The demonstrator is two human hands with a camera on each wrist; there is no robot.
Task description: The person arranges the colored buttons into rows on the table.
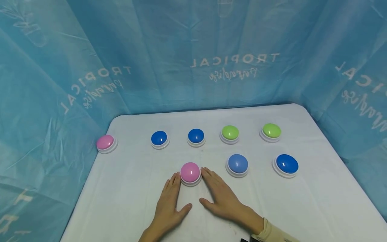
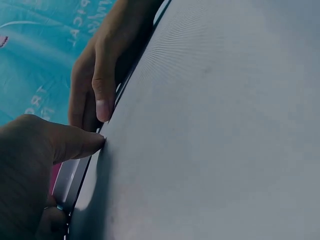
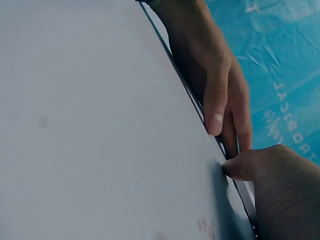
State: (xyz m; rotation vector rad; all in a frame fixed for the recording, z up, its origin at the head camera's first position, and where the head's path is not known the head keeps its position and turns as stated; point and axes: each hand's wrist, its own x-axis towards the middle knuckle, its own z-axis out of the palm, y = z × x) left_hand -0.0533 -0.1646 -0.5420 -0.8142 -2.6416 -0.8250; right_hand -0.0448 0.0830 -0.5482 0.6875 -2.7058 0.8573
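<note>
Fingers straight, the left hand touches the near pink button at nine o'clock, the right hand at three.

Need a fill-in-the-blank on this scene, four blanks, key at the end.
1. The button between the left hand and right hand has a ____ dome.
2. There are ____ green-topped buttons.
3. Counting every colour, ____ buttons stand on the tabletop.
4. On the curtain, the mirrored word above "Paradise" is ____.

Missing words: pink; two; eight; TROPICAL.
</note>
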